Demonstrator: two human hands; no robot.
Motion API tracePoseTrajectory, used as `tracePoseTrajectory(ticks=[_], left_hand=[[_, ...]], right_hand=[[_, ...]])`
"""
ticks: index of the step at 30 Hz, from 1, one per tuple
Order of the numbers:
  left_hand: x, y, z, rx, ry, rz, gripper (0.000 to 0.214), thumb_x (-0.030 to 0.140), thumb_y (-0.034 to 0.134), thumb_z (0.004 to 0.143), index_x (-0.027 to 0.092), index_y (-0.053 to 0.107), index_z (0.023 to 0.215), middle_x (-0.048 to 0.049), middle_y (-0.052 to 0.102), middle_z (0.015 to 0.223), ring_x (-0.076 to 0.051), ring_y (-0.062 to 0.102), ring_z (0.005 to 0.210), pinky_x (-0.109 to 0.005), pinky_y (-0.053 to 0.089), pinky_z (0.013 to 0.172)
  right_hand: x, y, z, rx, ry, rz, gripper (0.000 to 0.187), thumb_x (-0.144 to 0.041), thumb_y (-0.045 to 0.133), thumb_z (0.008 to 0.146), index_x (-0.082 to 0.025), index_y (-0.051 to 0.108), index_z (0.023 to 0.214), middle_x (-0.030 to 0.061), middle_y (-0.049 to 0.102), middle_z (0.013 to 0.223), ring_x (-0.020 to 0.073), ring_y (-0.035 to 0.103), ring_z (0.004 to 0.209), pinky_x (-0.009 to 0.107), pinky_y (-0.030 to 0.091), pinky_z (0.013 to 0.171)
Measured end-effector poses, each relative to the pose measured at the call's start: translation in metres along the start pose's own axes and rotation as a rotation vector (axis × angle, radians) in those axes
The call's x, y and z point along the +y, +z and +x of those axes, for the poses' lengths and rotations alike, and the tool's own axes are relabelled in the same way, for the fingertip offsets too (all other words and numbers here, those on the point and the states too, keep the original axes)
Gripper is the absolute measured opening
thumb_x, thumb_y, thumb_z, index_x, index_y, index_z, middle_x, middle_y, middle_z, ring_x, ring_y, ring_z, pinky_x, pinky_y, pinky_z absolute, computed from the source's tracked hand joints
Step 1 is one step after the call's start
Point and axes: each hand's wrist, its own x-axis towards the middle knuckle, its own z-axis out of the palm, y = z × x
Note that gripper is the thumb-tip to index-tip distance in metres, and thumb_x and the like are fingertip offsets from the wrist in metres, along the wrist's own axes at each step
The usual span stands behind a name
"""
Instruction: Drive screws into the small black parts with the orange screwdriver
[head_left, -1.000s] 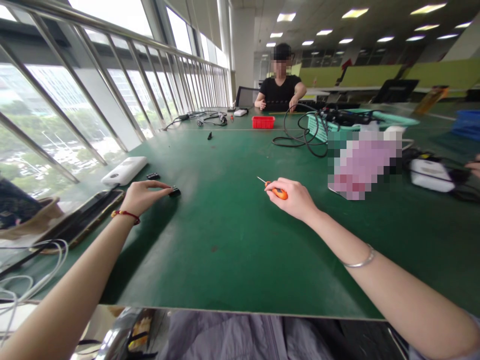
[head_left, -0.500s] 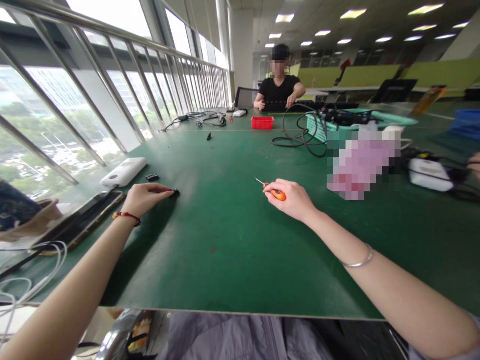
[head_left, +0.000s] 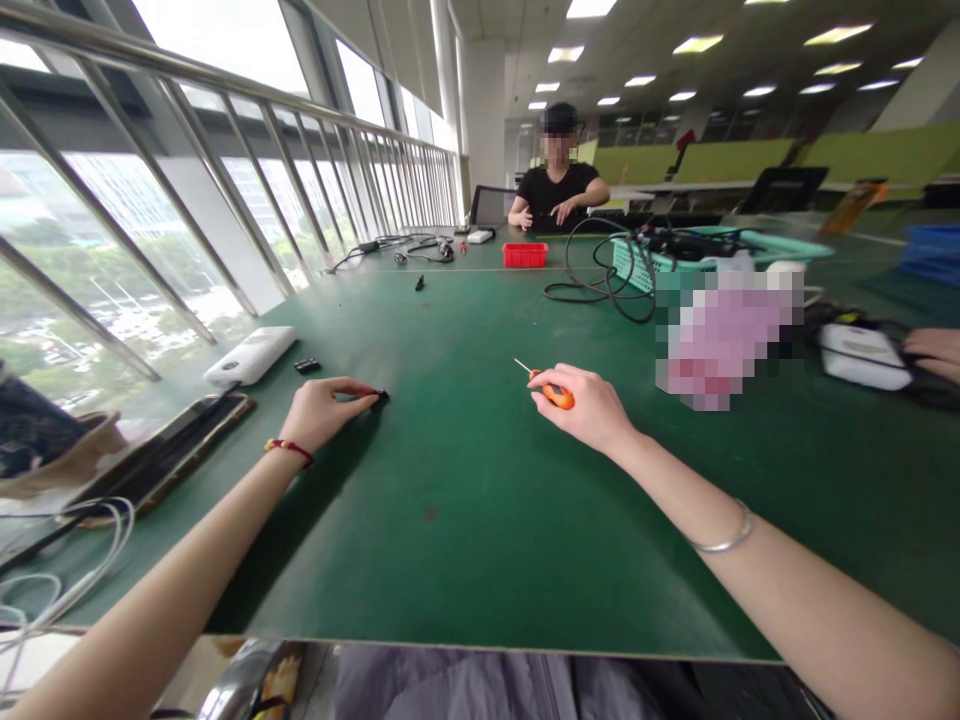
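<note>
On green table (head_left: 465, 500): left hand (head_left: 322, 410) flat, fingertips pinching small black part (head_left: 381, 397); right hand (head_left: 589, 405) fisted around orange screwdriver (head_left: 551, 388).

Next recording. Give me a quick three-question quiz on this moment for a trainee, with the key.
1. True or false: the right hand grips an orange-handled screwdriver.
2. What do the fingertips of the left hand touch on the table? A) a mug B) a small black part C) a hammer
3. Fill in: the table top is coloured ____.
Key: 1 true; 2 B; 3 green.
</note>
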Motion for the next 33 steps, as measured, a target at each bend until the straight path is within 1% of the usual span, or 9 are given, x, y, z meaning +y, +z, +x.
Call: tracePoseTrajectory(ticks=[2, 5, 7, 9, 12, 15, 19, 25, 33], left_hand=[[0.022, 0.014, -0.002, -0.021, 0.111, -0.013, 0.030, 0.044, 0.062, 0.069, 0.021, 0.073, 0.084, -0.0025, 0.073, 0.085, -0.021, 0.063, 0.083, -0.030, 0.046, 0.082], [0.066, 0.042, -0.008, -0.094, 0.284, -0.066, 0.023, 0.038, 0.062, 0.070, 0.022, 0.074, 0.082, -0.0017, 0.073, 0.084, -0.021, 0.064, 0.082, -0.031, 0.048, 0.081], [0.096, 0.063, -0.011, -0.125, 0.416, -0.098, 0.017, 0.032, 0.062, 0.071, 0.024, 0.074, 0.080, 0.0000, 0.073, 0.082, -0.020, 0.064, 0.083, -0.030, 0.048, 0.082], [0.121, 0.081, -0.015, -0.144, 0.504, -0.119, 0.014, 0.026, 0.062, 0.072, 0.024, 0.074, 0.079, 0.0011, 0.073, 0.082, -0.019, 0.063, 0.084, -0.030, 0.048, 0.082], [0.142, 0.100, -0.019, -0.134, 0.570, -0.156, 0.012, 0.021, 0.062, 0.071, 0.023, 0.072, 0.078, 0.0011, 0.072, 0.084, -0.018, 0.062, 0.084, -0.031, 0.048, 0.083], [0.145, 0.106, -0.021, -0.108, 0.559, -0.179, 0.010, 0.021, 0.063, 0.071, 0.021, 0.071, 0.077, -0.0002, 0.071, 0.084, -0.018, 0.062, 0.084, -0.032, 0.049, 0.082], [0.139, 0.105, -0.021, -0.097, 0.526, -0.229, 0.009, 0.019, 0.065, 0.069, 0.021, 0.070, 0.076, 0.0001, 0.071, 0.084, -0.018, 0.063, 0.083, -0.031, 0.049, 0.082], [0.137, 0.106, -0.020, -0.107, 0.506, -0.249, 0.010, 0.022, 0.064, 0.070, 0.021, 0.071, 0.078, 0.0007, 0.072, 0.087, -0.018, 0.064, 0.085, -0.031, 0.049, 0.083], [0.137, 0.105, -0.020, -0.107, 0.504, -0.276, 0.011, 0.020, 0.064, 0.068, 0.021, 0.070, 0.078, 0.0013, 0.072, 0.087, -0.018, 0.065, 0.085, -0.030, 0.049, 0.083]], right_hand=[[-0.002, -0.001, 0.001, 0.062, 0.003, 0.032, 0.016, -0.029, 0.056, 0.075, -0.025, 0.063, 0.088, -0.0005, 0.066, 0.091, 0.0146, 0.060, 0.073, 0.024, 0.041, 0.062], [-0.001, -0.003, 0.002, 0.116, -0.004, 0.082, 0.021, -0.022, 0.056, 0.072, -0.024, 0.059, 0.093, 0.0004, 0.066, 0.099, 0.0165, 0.061, 0.080, 0.026, 0.043, 0.067], [0.003, -0.002, 0.002, 0.065, -0.003, 0.095, 0.022, -0.021, 0.054, 0.072, -0.024, 0.058, 0.094, 0.0005, 0.065, 0.102, 0.0168, 0.061, 0.083, 0.027, 0.044, 0.070], [0.008, 0.000, 0.003, -0.029, -0.002, 0.091, 0.023, -0.019, 0.053, 0.073, -0.025, 0.058, 0.095, 0.0005, 0.065, 0.103, 0.0175, 0.061, 0.086, 0.028, 0.045, 0.073], [0.016, 0.002, 0.004, -0.136, -0.001, 0.095, 0.026, -0.016, 0.053, 0.070, -0.025, 0.059, 0.094, 0.0002, 0.064, 0.104, 0.0180, 0.061, 0.088, 0.029, 0.045, 0.075], [0.017, 0.000, 0.004, -0.204, -0.010, 0.102, 0.027, -0.017, 0.055, 0.069, -0.025, 0.060, 0.094, 0.0000, 0.064, 0.102, 0.0170, 0.060, 0.085, 0.028, 0.044, 0.074], [0.011, -0.003, 0.003, -0.281, -0.033, 0.032, 0.023, -0.028, 0.059, 0.072, -0.027, 0.062, 0.094, -0.0005, 0.062, 0.094, 0.0157, 0.059, 0.081, 0.025, 0.042, 0.068], [0.009, -0.006, 0.001, -0.257, -0.027, -0.066, 0.015, -0.033, 0.061, 0.075, -0.029, 0.067, 0.089, -0.0017, 0.063, 0.088, 0.0150, 0.060, 0.079, 0.023, 0.037, 0.060], [0.006, -0.009, 0.004, -0.290, -0.002, -0.058, 0.011, -0.031, 0.059, 0.078, -0.027, 0.067, 0.084, -0.0017, 0.063, 0.087, 0.0141, 0.060, 0.078, 0.023, 0.034, 0.060]])
